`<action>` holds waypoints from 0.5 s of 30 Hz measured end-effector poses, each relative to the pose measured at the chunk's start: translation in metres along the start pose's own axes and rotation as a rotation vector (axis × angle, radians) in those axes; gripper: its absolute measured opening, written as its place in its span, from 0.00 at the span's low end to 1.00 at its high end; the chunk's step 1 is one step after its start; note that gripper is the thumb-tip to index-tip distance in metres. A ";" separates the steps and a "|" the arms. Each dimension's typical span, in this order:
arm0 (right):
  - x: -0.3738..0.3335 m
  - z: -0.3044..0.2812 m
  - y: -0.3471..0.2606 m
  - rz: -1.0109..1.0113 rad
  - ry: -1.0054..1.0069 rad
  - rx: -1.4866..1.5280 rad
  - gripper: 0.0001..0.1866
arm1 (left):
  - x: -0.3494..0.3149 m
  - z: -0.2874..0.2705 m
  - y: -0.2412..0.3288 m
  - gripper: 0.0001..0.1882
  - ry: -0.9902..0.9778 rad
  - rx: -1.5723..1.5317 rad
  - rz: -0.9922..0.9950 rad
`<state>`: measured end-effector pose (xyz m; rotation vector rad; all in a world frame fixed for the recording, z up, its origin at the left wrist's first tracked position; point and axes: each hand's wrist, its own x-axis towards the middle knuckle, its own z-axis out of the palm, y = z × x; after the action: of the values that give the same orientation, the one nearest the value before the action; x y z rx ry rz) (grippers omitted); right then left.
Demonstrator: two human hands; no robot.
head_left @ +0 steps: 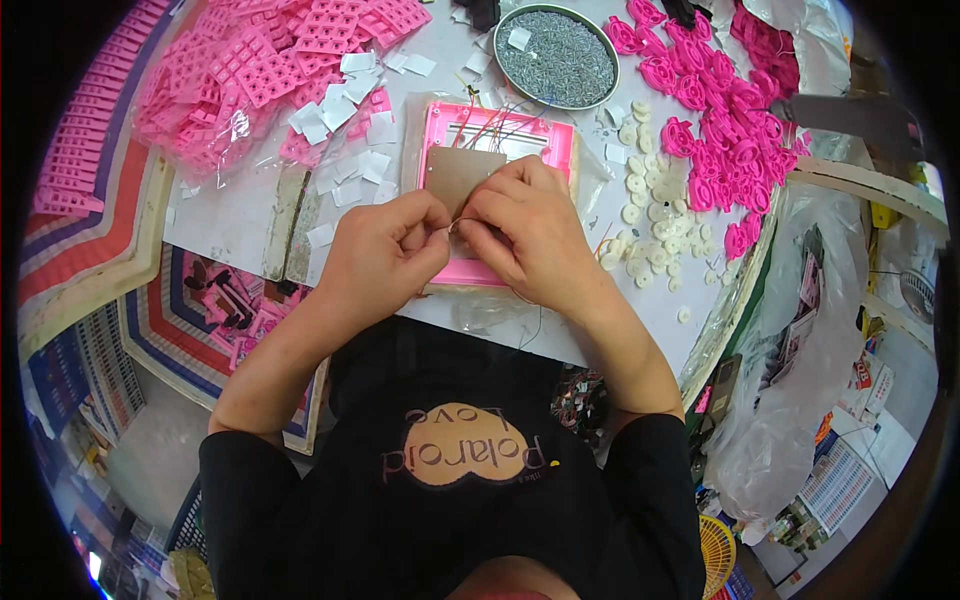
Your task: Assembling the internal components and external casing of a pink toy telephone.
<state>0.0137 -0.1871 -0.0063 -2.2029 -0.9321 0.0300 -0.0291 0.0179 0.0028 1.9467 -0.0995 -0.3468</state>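
A pink plastic housing (565, 150) lies in front of me on the table, with a brown flat board (448, 170) inside and several thin coloured wires (490, 118) at its far end. Over its near part my two hands meet. My left hand (393, 242) pinches a thin wire (454, 226) between thumb and forefinger. My right hand (535, 225) is closed at the same spot, its thumb and fingertips on the wire too. The fingers partly hide the wire and the board's near corner.
A round metal bowl of small screws (555, 60) stands beyond the housing. Pink keypad pieces (265, 65) and white paper squares (350, 100) lie at left. White discs (655, 215) and pink parts (725, 130) are spread at right. A clear plastic bag (800, 350) hangs beside the table.
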 end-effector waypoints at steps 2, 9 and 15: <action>0.000 0.002 -0.009 0.025 0.152 -0.061 0.07 | -0.002 0.000 0.001 0.02 -0.021 -0.140 -0.087; -0.021 0.003 -0.040 0.314 0.182 0.273 0.12 | -0.009 0.018 -0.004 0.05 0.037 -0.195 -0.018; -0.033 0.016 -0.033 0.435 0.317 0.586 0.09 | -0.008 0.028 -0.001 0.06 0.206 0.064 0.325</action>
<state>-0.0351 -0.1824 -0.0049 -1.7464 -0.2127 0.1353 -0.0444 -0.0045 -0.0063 1.9778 -0.2913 0.0719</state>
